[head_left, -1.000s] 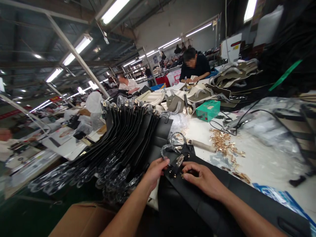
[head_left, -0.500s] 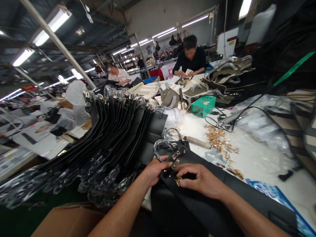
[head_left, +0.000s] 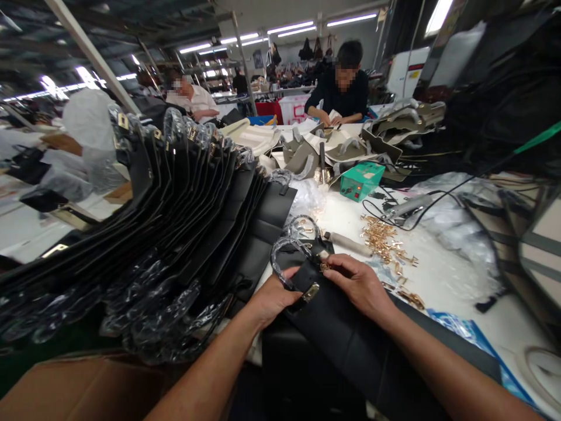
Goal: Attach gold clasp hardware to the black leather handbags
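Evidently, the left hand point(head_left: 274, 299) holds one two-handled bag point(head_left: 339, 327), the right hand point(head_left: 362, 285) gold hardware point(head_left: 324, 267).

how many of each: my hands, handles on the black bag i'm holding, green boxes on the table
Your hands: 2 (left hand, right hand)
Handles on the black bag: 2
Green box: 1
Total: 5

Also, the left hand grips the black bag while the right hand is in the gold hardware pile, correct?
Not quite: the head view shows the right hand at the black bag, not the gold hardware pile; the left hand grips the bag.
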